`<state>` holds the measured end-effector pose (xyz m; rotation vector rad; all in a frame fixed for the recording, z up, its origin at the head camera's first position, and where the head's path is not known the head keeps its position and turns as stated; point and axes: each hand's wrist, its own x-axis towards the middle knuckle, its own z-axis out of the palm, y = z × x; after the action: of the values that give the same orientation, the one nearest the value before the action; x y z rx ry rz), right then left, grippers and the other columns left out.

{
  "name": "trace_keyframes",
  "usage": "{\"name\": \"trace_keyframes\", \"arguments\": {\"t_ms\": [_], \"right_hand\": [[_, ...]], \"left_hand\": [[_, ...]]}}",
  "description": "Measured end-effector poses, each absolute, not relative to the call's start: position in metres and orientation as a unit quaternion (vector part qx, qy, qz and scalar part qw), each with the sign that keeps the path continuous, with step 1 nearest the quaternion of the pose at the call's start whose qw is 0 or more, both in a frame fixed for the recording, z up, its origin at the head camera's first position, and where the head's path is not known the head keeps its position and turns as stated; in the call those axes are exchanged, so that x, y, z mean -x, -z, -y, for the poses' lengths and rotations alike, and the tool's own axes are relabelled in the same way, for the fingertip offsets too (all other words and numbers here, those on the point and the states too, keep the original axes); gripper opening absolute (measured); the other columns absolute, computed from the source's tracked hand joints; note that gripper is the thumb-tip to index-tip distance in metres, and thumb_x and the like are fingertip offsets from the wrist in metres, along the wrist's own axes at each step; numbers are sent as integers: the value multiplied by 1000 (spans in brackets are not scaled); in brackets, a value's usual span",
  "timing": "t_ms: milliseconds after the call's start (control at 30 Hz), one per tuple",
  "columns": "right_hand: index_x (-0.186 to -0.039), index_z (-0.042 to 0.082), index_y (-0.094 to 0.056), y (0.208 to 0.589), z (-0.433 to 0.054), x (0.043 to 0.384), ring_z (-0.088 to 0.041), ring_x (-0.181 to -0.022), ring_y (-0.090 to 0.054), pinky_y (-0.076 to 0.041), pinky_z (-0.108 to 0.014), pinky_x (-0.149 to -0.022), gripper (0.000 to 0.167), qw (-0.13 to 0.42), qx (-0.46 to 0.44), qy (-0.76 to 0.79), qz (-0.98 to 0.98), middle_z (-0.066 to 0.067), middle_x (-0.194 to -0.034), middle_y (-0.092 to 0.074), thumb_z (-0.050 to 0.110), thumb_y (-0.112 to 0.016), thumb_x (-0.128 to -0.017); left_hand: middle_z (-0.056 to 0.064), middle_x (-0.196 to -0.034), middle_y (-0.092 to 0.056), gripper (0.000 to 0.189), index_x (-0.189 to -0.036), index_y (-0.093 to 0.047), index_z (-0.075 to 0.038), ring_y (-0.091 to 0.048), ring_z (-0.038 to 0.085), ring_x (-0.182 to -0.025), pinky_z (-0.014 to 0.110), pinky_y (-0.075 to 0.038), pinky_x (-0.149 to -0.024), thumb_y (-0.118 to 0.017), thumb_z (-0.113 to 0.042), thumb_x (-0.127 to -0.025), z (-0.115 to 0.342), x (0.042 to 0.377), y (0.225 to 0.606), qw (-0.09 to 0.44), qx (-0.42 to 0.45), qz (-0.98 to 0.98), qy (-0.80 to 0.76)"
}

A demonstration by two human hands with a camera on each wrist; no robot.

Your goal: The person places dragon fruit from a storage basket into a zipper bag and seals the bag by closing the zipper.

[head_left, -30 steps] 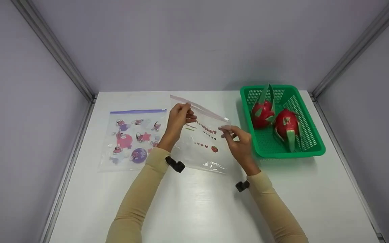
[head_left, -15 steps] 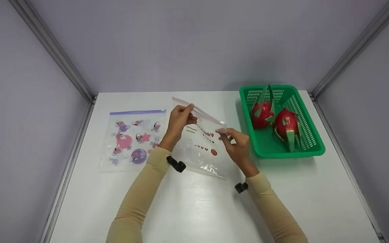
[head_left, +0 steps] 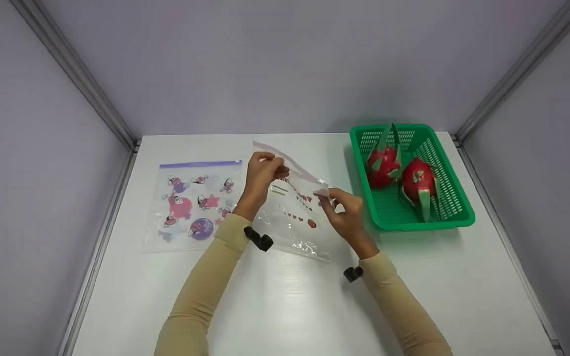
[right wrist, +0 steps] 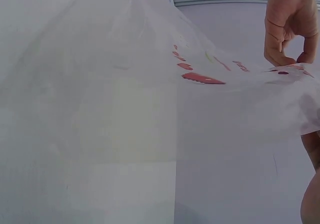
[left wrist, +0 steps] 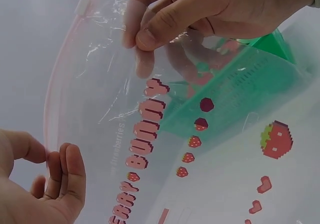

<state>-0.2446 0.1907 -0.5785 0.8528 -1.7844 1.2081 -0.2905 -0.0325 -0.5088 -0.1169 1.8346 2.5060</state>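
Note:
A clear zip bag point(head_left: 297, 232) with a pink zip strip and printed strawberries and hearts hangs tilted between both hands. My left hand point(head_left: 262, 173) pinches it at the strip, fingers curled, as the left wrist view shows at the pink edge point(left wrist: 48, 108). Lower and to the right, my right hand point(head_left: 347, 212) pinches the bag's right upper part between thumb and fingers. The strip's white slider point(left wrist: 82, 6) sits near that end. In the right wrist view the bag's film covers much of the picture, and the right hand point(right wrist: 312, 194) shows only at the edge.
A second zip bag point(head_left: 186, 227), purple-stripped with pink and purple cartoon prints, lies flat at left. At right, a green plastic basket point(head_left: 426, 227) holds two red dragon fruits point(head_left: 383, 168) with green leaves. Grey walls point(head_left: 265, 69) enclose the white table point(head_left: 285, 311).
My right hand has shifted slightly down and left, bringing the bag's right corner with it, so the strip slants more steeply. My left hand stays nearly in place, its fingers shifting slightly.

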Motion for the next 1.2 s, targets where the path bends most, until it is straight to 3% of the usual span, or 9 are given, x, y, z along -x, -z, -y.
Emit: {"name": "trace_keyframes", "arguments": {"t_ms": [133,267,433,600,767,833,933,1167,1200], "right_hand": [[-99,0,-78,578,-192,245,-21,-64,-68,-54,-30,-55,8,372,-349,-494,704,-11,-79,-77,5,-73,-96],[-101,-2,-78,578,-194,245,-25,-63,-64,-50,-26,-56,55,333,-360,-521,699,-13,-81,-77,46,-52,-112],[-97,-7,-75,574,-193,247,-30,-62,-64,-50,-20,-52,79,301,-344,-552,697,-20,-77,-74,61,-37,-111],[-99,-12,-74,551,-189,243,-41,-63,-67,-49,-12,-57,70,242,-316,-574,715,-28,-86,-74,49,-42,-114],[-107,-15,-70,516,-184,240,-46,-70,-70,-52,-16,-57,26,179,-284,-593,732,-32,-98,-75,3,-51,-110],[-113,-15,-67,508,-181,244,-46,-73,-70,-53,-19,-56,19,155,-263,-604,736,-33,-102,-74,-8,-51,-106],[-121,-17,-63,501,-176,251,-50,-75,-68,-54,-25,-53,21,129,-235,-621,736,-35,-105,-72,-7,-51,-107],[-125,-5,-63,514,-173,276,-27,-68,-66,-51,-23,-48,20,112,-200,-631,741,-21,-99,-70,5,-54,-111],[-125,-5,-62,513,-172,277,-29,-68,-65,-50,-23,-48,19,107,-198,-633,741,-21,-99,-69,5,-54,-111]], "left_hand": [[8,-88,-68,42,-134,-44,4,-73,17,-76,28,-64,-78,-64,-2,-97,31,291,506,17,41,-576,-816],[7,-87,-69,45,-138,-47,6,-71,16,-75,27,-64,-76,-64,-3,-97,30,291,503,18,41,-582,-812],[6,-88,-67,36,-131,-56,7,-70,15,-74,26,-63,-75,-63,-3,-97,28,292,502,17,37,-602,-798],[9,-97,-70,30,-127,-62,7,-72,16,-78,27,-63,-77,-63,-4,-99,26,292,500,14,28,-618,-786],[10,-101,-71,28,-126,-64,6,-72,15,-81,26,-63,-79,-63,-6,-100,24,290,495,8,14,-631,-775],[9,-100,-71,28,-126,-65,6,-72,15,-81,26,-63,-79,-63,-5,-100,23,290,494,6,8,-632,-775],[7,-99,-70,28,-126,-65,6,-72,14,-80,27,-63,-80,-63,-5,-100,21,290,492,5,-1,-634,-774],[6,-98,-71,26,-124,-69,5,-71,14,-84,40,-65,-90,-64,-4,-100,13,290,489,0,-28,-655,-755],[6,-98,-71,25,-123,-69,4,-71,13,-84,43,-64,-91,-65,-4,-101,12,290,488,-1,-32,-658,-752]]}}
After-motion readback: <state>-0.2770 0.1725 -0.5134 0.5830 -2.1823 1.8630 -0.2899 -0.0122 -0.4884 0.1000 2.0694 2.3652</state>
